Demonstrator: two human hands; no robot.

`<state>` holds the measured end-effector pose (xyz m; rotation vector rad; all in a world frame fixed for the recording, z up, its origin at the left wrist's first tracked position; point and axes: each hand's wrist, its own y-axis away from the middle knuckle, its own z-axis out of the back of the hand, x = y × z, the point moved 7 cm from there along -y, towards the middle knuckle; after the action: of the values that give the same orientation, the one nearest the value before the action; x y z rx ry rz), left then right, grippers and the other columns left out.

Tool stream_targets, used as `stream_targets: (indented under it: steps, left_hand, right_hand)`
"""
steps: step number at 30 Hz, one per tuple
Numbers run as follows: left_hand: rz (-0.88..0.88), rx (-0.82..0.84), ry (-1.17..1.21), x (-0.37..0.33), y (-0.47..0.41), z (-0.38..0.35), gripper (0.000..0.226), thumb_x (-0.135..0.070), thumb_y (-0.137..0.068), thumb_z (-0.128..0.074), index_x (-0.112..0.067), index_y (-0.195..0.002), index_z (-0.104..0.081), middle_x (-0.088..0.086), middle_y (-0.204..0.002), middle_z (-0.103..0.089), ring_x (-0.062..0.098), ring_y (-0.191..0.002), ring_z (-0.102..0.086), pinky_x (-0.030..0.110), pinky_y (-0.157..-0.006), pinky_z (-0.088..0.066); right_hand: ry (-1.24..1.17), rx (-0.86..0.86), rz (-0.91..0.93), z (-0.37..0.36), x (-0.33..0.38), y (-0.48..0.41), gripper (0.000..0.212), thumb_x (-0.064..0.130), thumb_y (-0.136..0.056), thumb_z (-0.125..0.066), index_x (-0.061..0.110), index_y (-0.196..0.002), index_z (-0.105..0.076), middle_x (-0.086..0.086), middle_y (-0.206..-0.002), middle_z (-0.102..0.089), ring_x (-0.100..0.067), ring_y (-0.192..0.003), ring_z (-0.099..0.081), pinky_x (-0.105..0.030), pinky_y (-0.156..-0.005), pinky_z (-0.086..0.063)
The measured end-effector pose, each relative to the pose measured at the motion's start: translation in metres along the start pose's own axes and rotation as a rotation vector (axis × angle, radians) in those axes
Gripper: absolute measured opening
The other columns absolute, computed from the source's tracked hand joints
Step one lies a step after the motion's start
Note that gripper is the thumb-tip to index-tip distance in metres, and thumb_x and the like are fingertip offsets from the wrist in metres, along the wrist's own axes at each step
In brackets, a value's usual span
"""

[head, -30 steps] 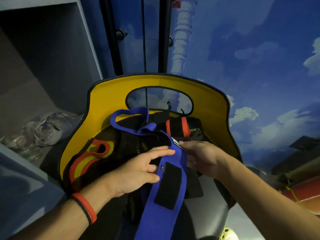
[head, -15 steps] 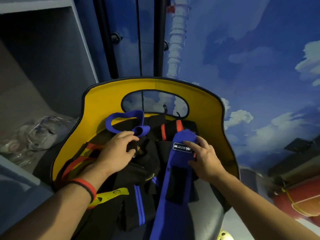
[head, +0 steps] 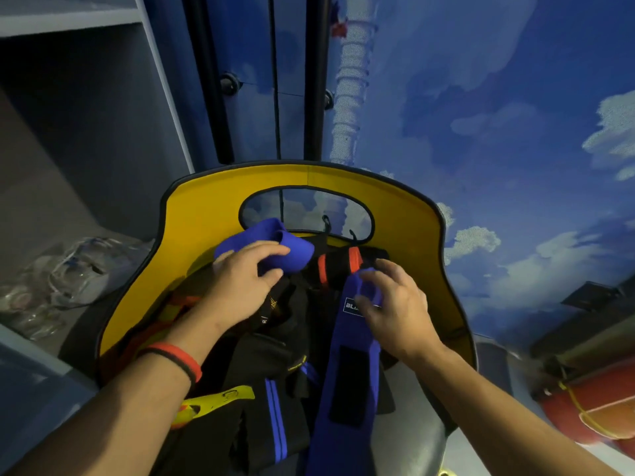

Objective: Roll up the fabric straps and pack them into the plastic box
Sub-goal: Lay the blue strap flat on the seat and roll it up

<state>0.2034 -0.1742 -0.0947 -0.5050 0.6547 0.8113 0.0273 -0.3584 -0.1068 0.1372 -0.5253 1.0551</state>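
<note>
The left hand (head: 245, 281) grips a folded blue loop (head: 275, 243) at the far side of the yellow-lined seat shell (head: 202, 218), with the fingers curled over the fold and the thumb beneath it. The right hand (head: 395, 314) pinches the upper end of the long blue strap (head: 350, 369), fingers bent over its tip and thumb on the white label. Whether loop and strap are one piece cannot be told. Both lie on a heap of black straps (head: 275, 355) inside the shell. A black roll with orange bands (head: 338, 266) sits between the hands. The left wrist carries a red wristband (head: 175, 359).
</note>
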Motion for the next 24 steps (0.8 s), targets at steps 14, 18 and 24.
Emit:
stream_targets:
  steps: [14, 18, 24]
  left_hand:
    - [-0.2, 0.347, 0.191, -0.04, 0.051, 0.003, 0.043, 0.004, -0.081, -0.078, -0.028, -0.063, -0.057, 0.001, -0.097, -0.065, 0.02, -0.096, -0.066, 0.042, -0.089, -0.055]
    - [-0.165, 0.386, 0.191, -0.029, 0.054, -0.001, 0.045, 0.006, -0.08, -0.078, -0.03, -0.06, -0.059, -0.002, -0.123, -0.062, 0.013, -0.12, -0.062, 0.038, -0.099, -0.054]
    - [-0.02, 0.175, 0.188, -0.021, 0.05, 0.011, 0.033, -0.01, -0.081, -0.082, -0.032, -0.076, -0.058, -0.01, -0.122, -0.062, 0.006, -0.118, -0.06, 0.035, -0.096, -0.05]
  right_hand:
    - [-1.552, 0.214, -0.315, -0.006, 0.054, -0.006, 0.014, 0.004, -0.085, -0.069, 0.009, -0.098, -0.066, -0.014, -0.104, -0.069, -0.027, -0.101, -0.066, -0.04, -0.088, -0.055]
    - [-1.482, 0.265, -0.214, -0.001, 0.058, -0.001, 0.018, -0.002, -0.089, -0.064, 0.006, -0.105, -0.059, -0.022, -0.113, -0.07, -0.032, -0.108, -0.068, -0.046, -0.096, -0.054]
    - [-1.671, 0.147, -0.311, 0.003, 0.056, -0.002, 0.013, 0.0, -0.094, -0.057, 0.013, -0.096, -0.057, -0.016, -0.107, -0.071, -0.025, -0.097, -0.072, -0.039, -0.082, -0.062]
